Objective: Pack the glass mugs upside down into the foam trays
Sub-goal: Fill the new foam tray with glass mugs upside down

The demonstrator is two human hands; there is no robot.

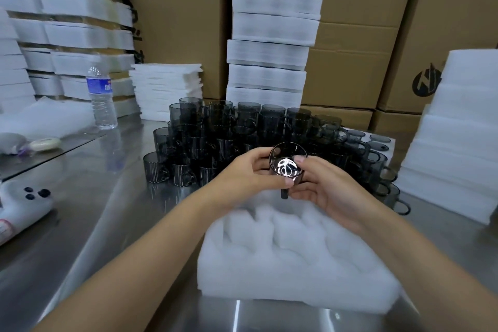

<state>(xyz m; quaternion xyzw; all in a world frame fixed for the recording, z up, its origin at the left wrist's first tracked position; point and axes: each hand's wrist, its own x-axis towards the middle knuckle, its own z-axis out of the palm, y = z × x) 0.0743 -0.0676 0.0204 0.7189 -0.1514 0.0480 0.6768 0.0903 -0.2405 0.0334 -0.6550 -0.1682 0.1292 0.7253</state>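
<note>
Both hands meet over the middle of the steel table [80,224] and hold one dark glass mug [287,167] between them. The left hand [250,174] curls round the mug's left side, thumb on its near edge. The right hand [322,190] grips it from the right, fingers wrapped over the far side. The mug is tipped so that one round end faces the camera, with a bright glare on it; whether that end is the mouth or the base cannot be told. Its handle points down toward the near side.

Just below and nearer than the hands lies a white foam tray [283,264]. Its hollows are blurred and show only white foam. The mug is held above the tray's far edge, not in it.

Behind the hands stands a pile of dark mugs [215,137], stacked in tiers on the table. To the far right, a second foam tray [392,146] holds mugs with flat round ends up, set in its holes. More mugs stand at its near side, handles out.

Far back rise a tall stack of foam [269,48] and a lower stack of foam sheets [167,89], with cardboard boxes [350,35] behind them. More foam is stacked at the right [458,129] and far left [67,35]. A water bottle [101,97] stands upright on the left.
</note>
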